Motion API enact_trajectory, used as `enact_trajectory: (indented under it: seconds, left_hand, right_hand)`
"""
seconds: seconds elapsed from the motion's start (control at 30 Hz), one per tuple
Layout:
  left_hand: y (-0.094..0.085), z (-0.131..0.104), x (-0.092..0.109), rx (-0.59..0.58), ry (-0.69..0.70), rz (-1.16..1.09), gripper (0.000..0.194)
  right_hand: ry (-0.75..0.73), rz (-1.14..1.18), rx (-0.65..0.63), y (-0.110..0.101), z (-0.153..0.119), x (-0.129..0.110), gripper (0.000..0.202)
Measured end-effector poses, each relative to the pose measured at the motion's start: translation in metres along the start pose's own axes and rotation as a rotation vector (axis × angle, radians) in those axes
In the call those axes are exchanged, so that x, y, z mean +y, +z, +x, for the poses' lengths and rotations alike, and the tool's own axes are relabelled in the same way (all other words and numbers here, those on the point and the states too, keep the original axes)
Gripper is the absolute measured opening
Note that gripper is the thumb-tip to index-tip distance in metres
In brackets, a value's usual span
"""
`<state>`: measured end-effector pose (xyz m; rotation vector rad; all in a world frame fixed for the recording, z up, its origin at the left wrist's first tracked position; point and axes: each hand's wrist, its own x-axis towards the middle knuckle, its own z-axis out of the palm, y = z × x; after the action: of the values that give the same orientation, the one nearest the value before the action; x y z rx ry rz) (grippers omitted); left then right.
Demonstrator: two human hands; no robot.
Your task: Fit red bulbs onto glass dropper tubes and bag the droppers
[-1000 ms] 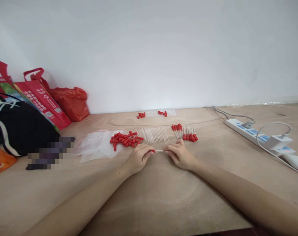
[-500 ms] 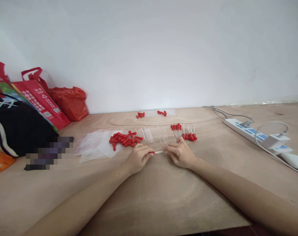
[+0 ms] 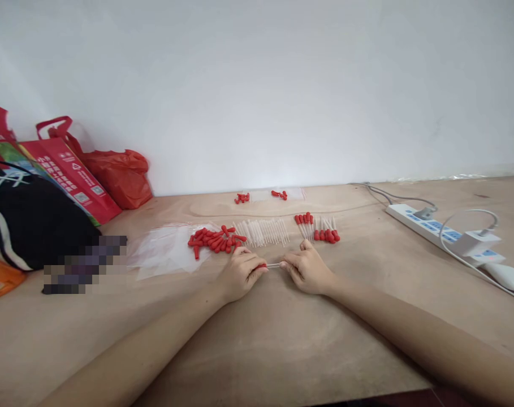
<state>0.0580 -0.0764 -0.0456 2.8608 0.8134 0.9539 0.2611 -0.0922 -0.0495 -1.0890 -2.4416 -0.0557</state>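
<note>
My left hand (image 3: 245, 273) pinches a red rubber dropper bulb (image 3: 262, 265), mostly hidden by the fingers. Opposite it, my right hand (image 3: 306, 268) is closed on the far end of a thin clear dropper tube (image 3: 273, 265). The tube runs level between both hands and meets the bulb at my left fingertips. Beyond my left hand lies a heap of loose red bulbs (image 3: 214, 239). A row of clear tubes (image 3: 263, 232) is spread beside the heap. Just past my right hand are droppers with red bulbs fitted (image 3: 306, 219), and more lie bulb-end toward me (image 3: 327, 235).
Clear plastic bags (image 3: 163, 249) lie left of the bulb heap. Near the wall are more red bulbs (image 3: 242, 198) on clear bags. A power strip (image 3: 426, 226) with cables is at right. Red bags (image 3: 70, 175) and a black bag (image 3: 36, 217) stand at left.
My right hand has shifted slightly left and down, and the tube lies more level between the hands. My left hand stays nearly in place, still gripping the bulb.
</note>
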Motion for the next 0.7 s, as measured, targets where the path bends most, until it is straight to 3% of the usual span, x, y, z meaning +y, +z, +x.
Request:
enact_trajectory:
  seconds: [0.47, 0.7]
  left_hand:
    - [0.0, 0.002, 0.0, -0.009, -0.024, 0.046, 0.02]
    - [-0.003, 0.002, 0.004, 0.003, -0.124, 0.088, 0.017]
  right_hand:
    - [0.132, 0.082, -0.079, 0.003, 0.013, -0.009, 0.033]
    - [-0.032, -0.006, -0.047, -0.012, 0.008, 0.0, 0.023]
